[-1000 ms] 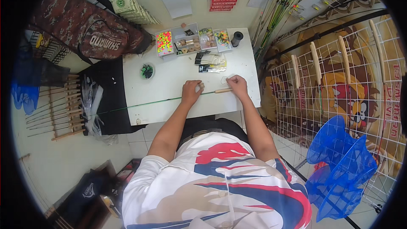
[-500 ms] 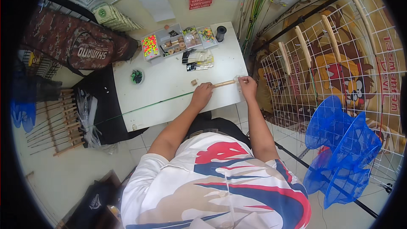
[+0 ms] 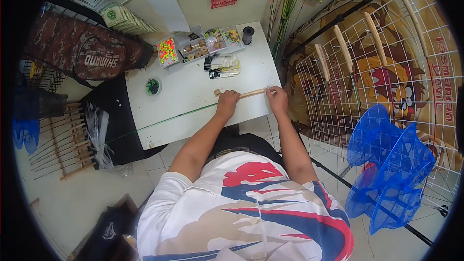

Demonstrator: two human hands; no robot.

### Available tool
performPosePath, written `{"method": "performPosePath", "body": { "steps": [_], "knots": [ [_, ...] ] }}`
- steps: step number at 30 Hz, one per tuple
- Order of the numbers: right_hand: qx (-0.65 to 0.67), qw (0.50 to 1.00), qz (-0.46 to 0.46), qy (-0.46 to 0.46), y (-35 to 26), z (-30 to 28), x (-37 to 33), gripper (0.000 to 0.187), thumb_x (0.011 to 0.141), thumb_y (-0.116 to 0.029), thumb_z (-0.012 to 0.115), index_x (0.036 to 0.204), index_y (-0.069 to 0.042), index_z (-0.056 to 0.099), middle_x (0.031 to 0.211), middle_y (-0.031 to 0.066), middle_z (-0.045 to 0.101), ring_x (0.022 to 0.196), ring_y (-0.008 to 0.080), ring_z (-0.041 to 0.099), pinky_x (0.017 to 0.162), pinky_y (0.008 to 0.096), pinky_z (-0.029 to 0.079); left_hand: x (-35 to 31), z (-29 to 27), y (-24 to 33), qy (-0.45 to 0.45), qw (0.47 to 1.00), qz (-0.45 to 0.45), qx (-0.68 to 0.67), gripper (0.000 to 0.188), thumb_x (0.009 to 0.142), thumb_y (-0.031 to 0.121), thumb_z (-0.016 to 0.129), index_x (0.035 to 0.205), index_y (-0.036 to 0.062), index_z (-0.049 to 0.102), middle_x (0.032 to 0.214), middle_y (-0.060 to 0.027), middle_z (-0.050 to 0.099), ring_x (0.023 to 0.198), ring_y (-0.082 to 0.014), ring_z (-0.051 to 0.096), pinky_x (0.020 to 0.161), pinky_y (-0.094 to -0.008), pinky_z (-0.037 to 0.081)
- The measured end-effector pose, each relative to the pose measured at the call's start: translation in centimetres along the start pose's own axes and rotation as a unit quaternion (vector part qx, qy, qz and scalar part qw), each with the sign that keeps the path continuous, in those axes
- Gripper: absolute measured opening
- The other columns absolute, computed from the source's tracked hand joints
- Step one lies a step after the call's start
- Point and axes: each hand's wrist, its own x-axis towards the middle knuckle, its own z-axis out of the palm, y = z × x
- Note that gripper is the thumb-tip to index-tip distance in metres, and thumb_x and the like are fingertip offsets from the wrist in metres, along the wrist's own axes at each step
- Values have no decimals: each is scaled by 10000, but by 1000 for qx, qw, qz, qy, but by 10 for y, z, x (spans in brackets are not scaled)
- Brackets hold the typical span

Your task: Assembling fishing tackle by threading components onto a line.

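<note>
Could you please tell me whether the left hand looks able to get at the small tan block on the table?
Probably yes: the small tan block lies just beyond the left hand with nothing visible between them, though its grip is on the fishing rod.

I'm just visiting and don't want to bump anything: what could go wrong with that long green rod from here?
Perhaps two things. The thin green rod runs past the left edge of the white table, toward some clear plastic, so turning it might snag its far part. The small tan block sits right by the left hand, so a sideways move could knock it.
</note>
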Motion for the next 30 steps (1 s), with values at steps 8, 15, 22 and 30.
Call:
{"method": "performPosePath", "body": {
  "steps": [8,15,22,30],
  "knots": [
    [49,995,17,-90,-17,16,-11,243,818,-268,752,851,-31,711,783,153,667,683,270,630,662,370,500,-8,-1,3,25,999,16,-20,185,802,63,650,983,57,691,958,-95,663,937,-290,599,808,-406,486],
    [136,971,-14,-194,-20,38,-24,218,851,-212,746,858,1,701,730,62,667,648,114,569,635,276,475,-14,-5,0,41,995,20,-92,213,799,69,666,1007,25,673,974,-104,643,973,-297,579,849,-399,492],
    [158,961,-9,-227,-25,53,-27,209,860,-203,740,850,-4,680,712,24,645,647,88,549,624,251,461,-39,-20,-17,105,994,-8,-10,225,780,103,700,999,51,690,974,-96,653,958,-290,586,819,-389,495],
    [147,955,-22,-257,-42,67,-32,214,857,-200,739,863,5,681,713,65,651,650,122,565,645,280,478,-46,-21,-26,73,993,-78,-47,118,796,101,679,886,34,717,890,-104,681,900,-301,587,830,-398,484]
  ]
}}
